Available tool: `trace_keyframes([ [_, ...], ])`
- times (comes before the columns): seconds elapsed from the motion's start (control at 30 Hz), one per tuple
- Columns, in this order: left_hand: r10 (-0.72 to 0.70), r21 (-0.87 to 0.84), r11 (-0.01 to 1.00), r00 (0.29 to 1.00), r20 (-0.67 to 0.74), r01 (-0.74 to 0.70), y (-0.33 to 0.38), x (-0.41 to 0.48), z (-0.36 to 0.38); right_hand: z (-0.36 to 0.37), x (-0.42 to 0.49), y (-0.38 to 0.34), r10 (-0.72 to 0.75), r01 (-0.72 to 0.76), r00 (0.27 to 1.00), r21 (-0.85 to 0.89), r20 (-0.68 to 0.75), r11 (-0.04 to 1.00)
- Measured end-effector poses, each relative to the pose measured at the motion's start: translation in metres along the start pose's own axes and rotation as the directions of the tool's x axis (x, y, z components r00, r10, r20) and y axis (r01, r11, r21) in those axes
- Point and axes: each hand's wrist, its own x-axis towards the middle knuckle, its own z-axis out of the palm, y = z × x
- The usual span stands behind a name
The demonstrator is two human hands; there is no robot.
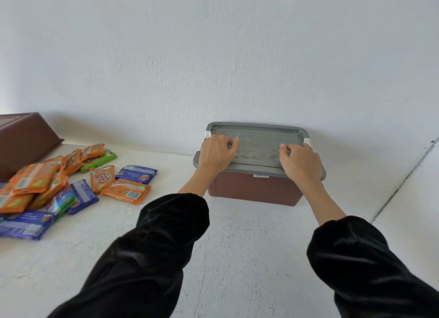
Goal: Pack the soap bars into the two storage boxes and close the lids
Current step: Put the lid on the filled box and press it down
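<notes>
White wall [213, 56] is seen behind a pale, speckled surface [237, 246], on which a brown storage box [256, 189] is set against the wall at the right, while a second brown box [23, 137] is partly seen at the far left edge. The right-hand box is covered by a grey lid [256, 139] that appears level on its rim. Wrapped soap bars [59, 182] are heaped loose on the surface at the left, well apart from the lidded box, so the packing is judged unfinished. The lid is held at its two ends: the left hand [217, 153] and right hand [300, 162] are draped over it, fingers bent and close together, tips pressed on the patterned top. Whether the thumbs are hooked beneath cannot be told. For a clean seat or lift, both ends should be worked evenly, and the white latches [207, 134] kept free of the fingers.
</notes>
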Motion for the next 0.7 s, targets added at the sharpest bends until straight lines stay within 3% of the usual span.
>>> trace_keyframes([
  [0.27, 0.030, 0.027, 0.999, 0.999, -0.037, -0.029, -0.011, 0.021, 0.009, 0.008, 0.015, -0.002, -0.044, 0.045, 0.999, -0.049, 0.029, 0.998],
  [0.4, 0.043, -0.020, 0.999, 0.996, -0.083, -0.045, -0.011, 0.016, 0.008, 0.005, 0.017, 0.002, -0.062, 0.069, 0.991, -0.063, 0.117, 0.996],
  [0.53, 0.068, -0.229, 0.970, 0.994, -0.089, -0.087, -0.018, 0.007, -0.009, 0.009, 0.021, -0.016, -0.199, 0.206, 0.964, -0.020, 0.176, 0.978],
  [0.63, 0.095, -0.175, 0.978, 0.988, -0.120, -0.115, -0.045, -0.009, -0.031, 0.018, 0.016, -0.066, -0.326, 0.312, 0.923, 0.100, 0.205, 0.945],
  [0.7, 0.047, -0.094, 0.994, 0.991, -0.124, -0.059, -0.078, -0.020, -0.053, 0.029, 0.008, -0.106, -0.412, 0.381, 0.880, 0.167, 0.237, 0.909],
])
